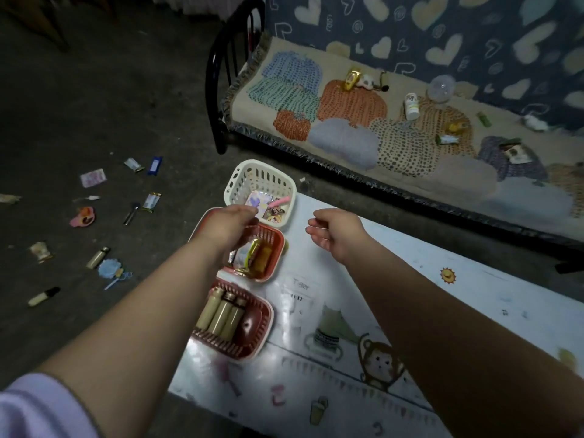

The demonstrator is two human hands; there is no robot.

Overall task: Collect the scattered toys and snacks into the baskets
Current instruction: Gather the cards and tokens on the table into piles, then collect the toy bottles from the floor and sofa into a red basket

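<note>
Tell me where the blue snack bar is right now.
In the head view the blue snack bar lies on the dark floor at the left, just right of a silver packet and well left of the cream basket.

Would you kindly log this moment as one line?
left hand: at cream basket, grip unclear | right hand: empty | items: uncollected on floor

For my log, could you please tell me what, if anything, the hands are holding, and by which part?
The right hand holds nothing. The left hand curls at the white basket, fingertips hidden, so it cannot be told.
</note>
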